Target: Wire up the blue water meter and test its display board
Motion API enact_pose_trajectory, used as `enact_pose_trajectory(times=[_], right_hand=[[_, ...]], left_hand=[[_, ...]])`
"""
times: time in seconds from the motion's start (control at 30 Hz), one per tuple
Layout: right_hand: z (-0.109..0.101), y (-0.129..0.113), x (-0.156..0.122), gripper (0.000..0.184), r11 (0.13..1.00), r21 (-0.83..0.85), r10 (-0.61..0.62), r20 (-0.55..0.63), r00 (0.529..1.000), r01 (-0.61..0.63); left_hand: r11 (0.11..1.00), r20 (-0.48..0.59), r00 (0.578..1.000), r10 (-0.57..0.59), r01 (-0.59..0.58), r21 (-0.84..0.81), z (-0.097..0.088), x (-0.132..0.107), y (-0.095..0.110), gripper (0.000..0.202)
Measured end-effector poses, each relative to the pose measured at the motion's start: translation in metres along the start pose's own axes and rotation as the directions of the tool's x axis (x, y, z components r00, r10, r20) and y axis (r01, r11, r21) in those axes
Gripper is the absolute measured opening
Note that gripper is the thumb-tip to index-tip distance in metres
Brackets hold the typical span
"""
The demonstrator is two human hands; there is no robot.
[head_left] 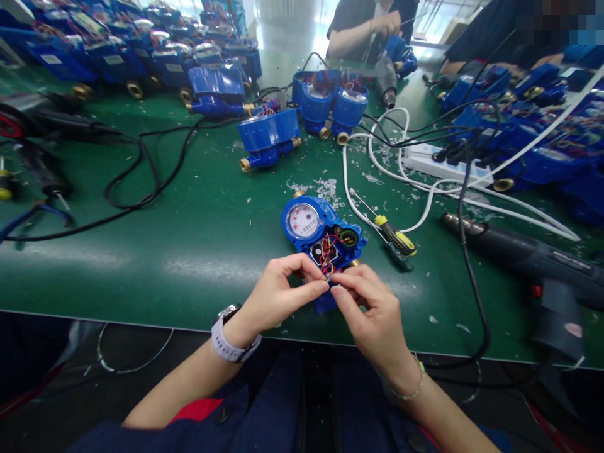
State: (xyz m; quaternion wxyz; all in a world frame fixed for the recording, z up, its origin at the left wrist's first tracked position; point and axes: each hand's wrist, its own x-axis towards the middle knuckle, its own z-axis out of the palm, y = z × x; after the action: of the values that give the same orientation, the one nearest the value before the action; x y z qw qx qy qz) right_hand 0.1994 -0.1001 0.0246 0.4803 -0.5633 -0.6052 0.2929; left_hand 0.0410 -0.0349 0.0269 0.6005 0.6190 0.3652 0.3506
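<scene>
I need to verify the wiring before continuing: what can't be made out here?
All head view.
Ends of the wires pinched by left hand and right hand: covered by fingertips, too small.
Near end of the meter: hidden behind both hands.
Digits on the dial: too small.
Handle of the black power tool: blurred, lower right.

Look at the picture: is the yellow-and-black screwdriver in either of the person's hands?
No, the screwdriver lies on the green table beside the blue meter, while left hand and right hand pinch the meter's wires.
</scene>
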Motion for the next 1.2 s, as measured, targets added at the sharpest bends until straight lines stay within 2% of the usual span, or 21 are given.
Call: enact_pose_trajectory(times=[0.07,0.17,0.23,0.3,0.4,0.63,0.87,1.2], right_hand=[[0.003,-0.001,0.001,0.015,0.976,0.165,0.135,0.051,0.990,-0.142],[0.010,-0.001,0.003,0.018,0.830,0.424,0.353,0.102,0.930,-0.362],[0.013,0.000,0.003,0.022,0.718,0.535,0.453,0.127,0.882,-0.446],[0.014,0.000,0.004,0.022,0.640,0.608,0.496,0.141,0.857,-0.470],[0.013,-0.002,0.005,0.021,0.588,0.672,0.485,0.152,0.861,-0.450],[0.009,0.001,0.001,0.023,0.616,0.647,0.419,0.214,0.882,-0.450],[0.013,0.011,0.000,0.023,0.695,0.605,0.366,0.166,0.916,-0.388],[0.013,0.015,-0.002,0.020,0.631,0.682,0.327,0.199,0.924,-0.370]], left_hand=[[0.997,0.024,0.999,-0.043,0.045,-0.060,-0.001,0.000,-0.003,0.015],[0.984,0.070,0.992,-0.102,0.111,-0.139,-0.002,0.000,-0.006,0.015],[0.962,0.078,0.987,-0.138,0.152,-0.226,-0.001,0.000,-0.008,0.016],[0.931,0.053,0.986,-0.159,0.168,-0.325,0.000,0.000,-0.011,0.018],[0.881,0.008,0.983,-0.182,0.167,-0.442,0.002,0.001,-0.015,0.020],[0.786,0.018,0.967,-0.254,0.217,-0.579,0.008,0.003,-0.020,0.025],[0.754,0.015,0.962,-0.272,0.223,-0.618,0.012,0.002,-0.022,0.024],[0.751,-0.017,0.958,-0.288,0.214,-0.625,0.015,0.003,-0.022,0.028]])
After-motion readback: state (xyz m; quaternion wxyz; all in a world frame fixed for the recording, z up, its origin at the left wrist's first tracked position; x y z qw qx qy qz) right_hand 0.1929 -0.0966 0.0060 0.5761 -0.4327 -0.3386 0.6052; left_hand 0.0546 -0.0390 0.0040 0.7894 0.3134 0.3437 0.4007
